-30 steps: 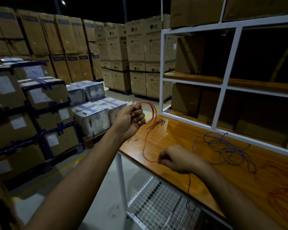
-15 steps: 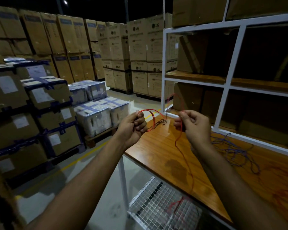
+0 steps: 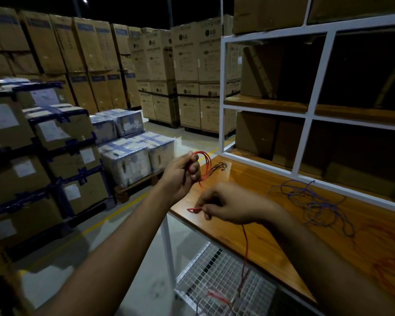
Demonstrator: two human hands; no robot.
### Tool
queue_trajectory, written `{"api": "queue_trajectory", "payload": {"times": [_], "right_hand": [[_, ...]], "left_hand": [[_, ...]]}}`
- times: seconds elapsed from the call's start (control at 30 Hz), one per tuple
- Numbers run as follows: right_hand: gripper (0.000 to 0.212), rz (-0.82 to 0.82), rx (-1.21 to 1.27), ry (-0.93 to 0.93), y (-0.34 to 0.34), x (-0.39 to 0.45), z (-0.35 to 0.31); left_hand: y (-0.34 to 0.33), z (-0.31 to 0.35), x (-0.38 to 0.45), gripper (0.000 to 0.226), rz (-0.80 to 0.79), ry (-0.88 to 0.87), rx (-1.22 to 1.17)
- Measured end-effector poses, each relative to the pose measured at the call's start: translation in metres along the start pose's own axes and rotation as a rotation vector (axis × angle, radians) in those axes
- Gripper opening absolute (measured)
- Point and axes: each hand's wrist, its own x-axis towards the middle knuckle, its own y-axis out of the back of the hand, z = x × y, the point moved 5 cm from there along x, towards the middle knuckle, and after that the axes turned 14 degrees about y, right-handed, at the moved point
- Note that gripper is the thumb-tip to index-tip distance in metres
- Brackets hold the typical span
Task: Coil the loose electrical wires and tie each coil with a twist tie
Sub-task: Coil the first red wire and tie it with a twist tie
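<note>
My left hand (image 3: 183, 174) is raised over the bench's left end and grips a small coil of red wire (image 3: 204, 163), whose loops stick out past the fingers. Lower and to the right, my right hand (image 3: 230, 207) pinches the same red wire just above the wooden bench top (image 3: 271, 238). From that hand the loose tail (image 3: 245, 247) drops over the front edge onto the mesh shelf. A few black twist ties (image 3: 219, 167) lie on the bench behind the coil. A tangled blue wire (image 3: 315, 199) lies loose to the right.
A white metal shelf frame (image 3: 306, 131) stands on the back of the bench. A wire mesh shelf (image 3: 217, 279) sits below the bench top. Stacked cardboard boxes (image 3: 187, 71) and wrapped pallets (image 3: 128, 156) fill the floor to the left.
My right hand has dropped from beside the coil down to the bench front, sliding along the red wire. My left hand keeps gripping the coil, which has gained a loop.
</note>
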Motion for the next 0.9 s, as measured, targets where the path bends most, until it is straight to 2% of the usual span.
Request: {"api": "queue_trajectory", "payload": {"times": [0.1,0.2,0.27,0.47,0.6,0.7,0.77,0.83,0.9], "right_hand": [[0.020,0.161,0.088,0.111,0.029,-0.001,-0.010],[0.017,0.464,0.155,0.088,0.061,-0.003,-0.003],[0.014,0.606,0.203,0.041,0.074,-0.005,0.005],[0.013,0.776,0.088,-0.139,0.077,0.000,0.038],[0.014,0.879,0.031,-0.323,0.082,-0.012,0.068],[0.016,0.827,-0.013,-0.367,0.082,-0.022,0.087],[0.022,0.672,0.009,-0.370,0.076,-0.026,0.100],[0.027,0.402,0.240,-0.337,0.056,-0.031,0.113],[0.023,0.214,0.630,-0.314,0.028,-0.041,0.127]], "left_hand": [[-0.001,-0.010,-0.002,0.031,0.003,0.015,0.101],[-0.004,-0.018,-0.003,0.033,-0.029,0.022,0.191],[-0.009,-0.023,-0.005,0.035,-0.041,0.089,0.167],[-0.025,-0.029,-0.008,0.034,-0.196,0.203,0.031],[-0.025,-0.026,-0.012,0.036,-0.275,0.236,-0.154],[-0.013,-0.023,-0.011,0.039,-0.270,0.250,-0.232],[-0.006,-0.019,-0.009,0.038,-0.287,0.250,-0.298],[0.000,-0.010,-0.007,0.036,-0.281,0.223,-0.344],[0.007,0.000,-0.008,0.032,-0.225,0.164,-0.329]]}}
